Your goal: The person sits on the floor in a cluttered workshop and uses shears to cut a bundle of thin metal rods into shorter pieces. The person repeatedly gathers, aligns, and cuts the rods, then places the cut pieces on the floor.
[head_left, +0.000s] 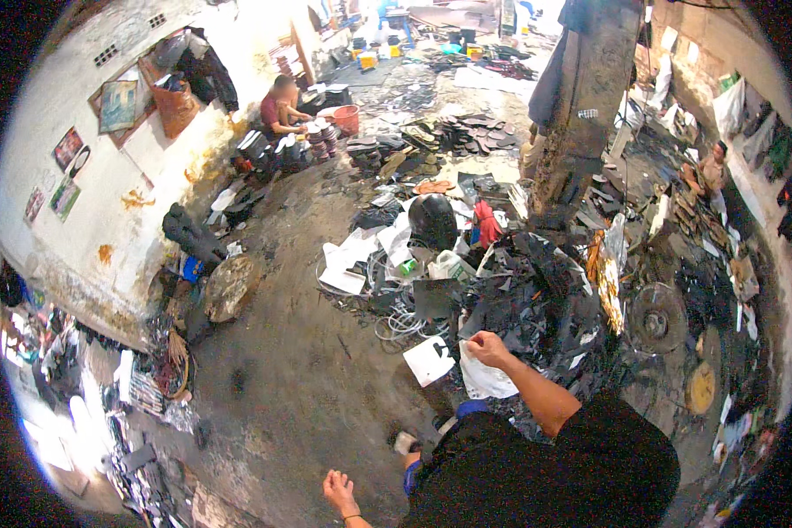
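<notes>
My right hand (491, 349) reaches forward with its fingers pinched on the upper edge of a white, thin plastic bag (488, 380). The bag hangs limp beneath the fingers, in front of a heap of dark scraps (546, 308). Just left of it is a white sheet with a dark notch (429, 362). Low in the view, my left hand (339, 493) is held out over the bare ground, its fingers loosely bent and nothing visible in them. A thin band circles that wrist.
Cords (400, 324), a black rounded object (432, 222) and a red cloth (487, 223) lie in the heap. A thick pillar (581, 114) rises behind it. One person (282, 107) sits far left near stacked soles; another (713, 167) is at far right. A round wooden block (231, 289) stands left.
</notes>
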`<state>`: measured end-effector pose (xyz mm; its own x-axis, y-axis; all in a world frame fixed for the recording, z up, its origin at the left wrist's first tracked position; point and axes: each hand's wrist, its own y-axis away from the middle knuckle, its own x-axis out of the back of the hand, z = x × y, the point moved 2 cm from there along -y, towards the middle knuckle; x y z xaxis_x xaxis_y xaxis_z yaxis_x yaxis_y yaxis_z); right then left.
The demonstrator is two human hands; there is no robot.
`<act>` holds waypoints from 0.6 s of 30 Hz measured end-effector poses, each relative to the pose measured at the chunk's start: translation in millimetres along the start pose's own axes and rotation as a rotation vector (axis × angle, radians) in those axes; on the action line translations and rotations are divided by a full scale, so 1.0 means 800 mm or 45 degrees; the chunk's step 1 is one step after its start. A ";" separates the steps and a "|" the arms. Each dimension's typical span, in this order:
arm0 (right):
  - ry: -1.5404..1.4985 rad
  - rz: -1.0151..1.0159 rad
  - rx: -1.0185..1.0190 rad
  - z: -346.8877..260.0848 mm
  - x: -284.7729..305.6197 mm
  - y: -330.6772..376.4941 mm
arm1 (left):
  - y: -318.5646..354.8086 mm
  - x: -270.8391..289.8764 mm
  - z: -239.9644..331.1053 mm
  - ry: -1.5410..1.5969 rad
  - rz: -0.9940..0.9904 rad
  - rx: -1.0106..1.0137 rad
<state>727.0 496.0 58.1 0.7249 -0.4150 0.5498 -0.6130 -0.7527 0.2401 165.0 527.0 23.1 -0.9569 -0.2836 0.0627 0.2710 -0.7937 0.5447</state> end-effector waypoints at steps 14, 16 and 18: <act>0.169 0.031 -0.954 0.170 -0.193 0.258 | -0.234 0.110 -0.043 -0.666 -0.768 0.517; -0.035 0.190 -1.068 0.137 -0.222 0.264 | -0.291 0.112 -0.007 -0.628 -0.819 0.539; 0.009 0.236 -1.005 0.101 -0.238 0.260 | -0.357 0.096 0.044 -0.548 -0.837 0.579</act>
<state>487.0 377.3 -61.7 0.5891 -0.4922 0.6408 -0.7661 -0.0879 0.6367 10.2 750.7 -98.6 -0.8851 0.4498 -0.1199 -0.3237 -0.4097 0.8529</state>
